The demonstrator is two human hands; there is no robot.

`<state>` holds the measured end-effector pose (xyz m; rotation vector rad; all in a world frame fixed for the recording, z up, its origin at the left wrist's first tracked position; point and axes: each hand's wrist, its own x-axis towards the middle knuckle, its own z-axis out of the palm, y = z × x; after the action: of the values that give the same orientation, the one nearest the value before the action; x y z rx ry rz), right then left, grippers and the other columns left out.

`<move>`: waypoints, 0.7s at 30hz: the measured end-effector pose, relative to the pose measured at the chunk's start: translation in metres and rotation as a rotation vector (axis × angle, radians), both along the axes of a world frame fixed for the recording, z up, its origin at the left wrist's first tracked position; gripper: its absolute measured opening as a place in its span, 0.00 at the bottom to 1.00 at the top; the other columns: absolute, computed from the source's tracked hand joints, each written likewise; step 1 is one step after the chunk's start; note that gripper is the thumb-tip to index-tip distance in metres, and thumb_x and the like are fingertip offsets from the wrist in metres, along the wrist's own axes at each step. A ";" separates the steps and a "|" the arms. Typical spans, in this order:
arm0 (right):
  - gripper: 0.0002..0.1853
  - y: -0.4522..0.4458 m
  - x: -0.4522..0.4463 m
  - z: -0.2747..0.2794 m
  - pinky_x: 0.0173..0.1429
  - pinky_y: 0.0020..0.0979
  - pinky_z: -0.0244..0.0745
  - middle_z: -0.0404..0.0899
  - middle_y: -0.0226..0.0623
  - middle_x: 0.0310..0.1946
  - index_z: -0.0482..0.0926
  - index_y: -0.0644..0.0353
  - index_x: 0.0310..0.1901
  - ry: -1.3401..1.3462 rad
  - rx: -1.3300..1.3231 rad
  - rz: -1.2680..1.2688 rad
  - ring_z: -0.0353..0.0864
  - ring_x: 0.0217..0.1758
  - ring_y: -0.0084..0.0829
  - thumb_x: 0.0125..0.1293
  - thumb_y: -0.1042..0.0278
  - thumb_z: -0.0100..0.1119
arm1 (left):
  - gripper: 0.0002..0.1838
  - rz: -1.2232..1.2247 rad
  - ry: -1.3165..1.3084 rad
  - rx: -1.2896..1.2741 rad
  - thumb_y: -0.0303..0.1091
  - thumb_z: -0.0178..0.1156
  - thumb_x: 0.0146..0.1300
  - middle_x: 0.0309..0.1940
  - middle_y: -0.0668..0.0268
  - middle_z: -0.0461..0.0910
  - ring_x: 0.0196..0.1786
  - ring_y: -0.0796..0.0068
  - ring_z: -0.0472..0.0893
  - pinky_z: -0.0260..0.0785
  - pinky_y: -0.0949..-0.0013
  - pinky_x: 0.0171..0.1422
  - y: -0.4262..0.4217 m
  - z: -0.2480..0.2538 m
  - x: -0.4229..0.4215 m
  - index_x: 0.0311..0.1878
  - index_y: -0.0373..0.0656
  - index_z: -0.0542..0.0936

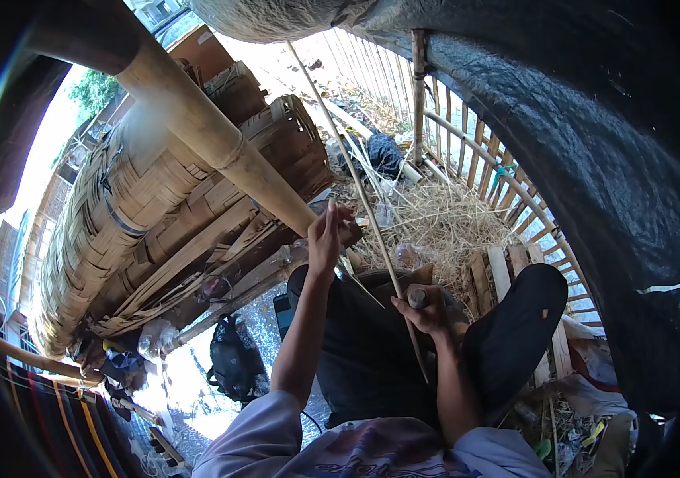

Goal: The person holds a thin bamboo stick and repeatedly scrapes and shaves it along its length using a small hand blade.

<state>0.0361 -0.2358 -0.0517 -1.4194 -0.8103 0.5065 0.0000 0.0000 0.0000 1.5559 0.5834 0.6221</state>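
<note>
My left hand (329,237) is raised over the left knee, with fingers pressed together; what they hold, if anything, I cannot make out. A thin pale strip (360,288) slants down just below it. My right hand (426,311) is closed around a tool with a rounded handle end (418,298), above my lap. A long thin bamboo strip (372,219) runs from the upper middle down past my right hand to my lap, touching that hand. The tool's blade, if it has one, is hidden.
A thick bamboo pole (232,151) crosses at upper left, near my left hand. Woven bamboo rolls (109,223) lie beyond it. A black bag (233,360) sits at lower left. Straw (443,219), a slatted fence (515,183) and a dark tarp (595,159) are ahead and right.
</note>
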 end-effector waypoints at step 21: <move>0.15 0.015 0.017 -0.019 0.23 0.20 0.59 0.68 0.19 0.13 0.76 0.60 0.19 0.260 -0.004 -0.259 0.63 0.19 0.11 0.58 0.64 0.68 | 0.30 0.173 0.785 0.855 0.38 0.55 0.63 0.72 0.46 0.46 0.75 0.45 0.42 0.34 0.48 0.75 -0.109 -0.068 -0.168 0.69 0.44 0.62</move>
<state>0.0528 -0.2209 -0.0711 -1.4027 -0.4103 0.4800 -0.1678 -0.1086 -0.0682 2.6094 1.1360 0.3735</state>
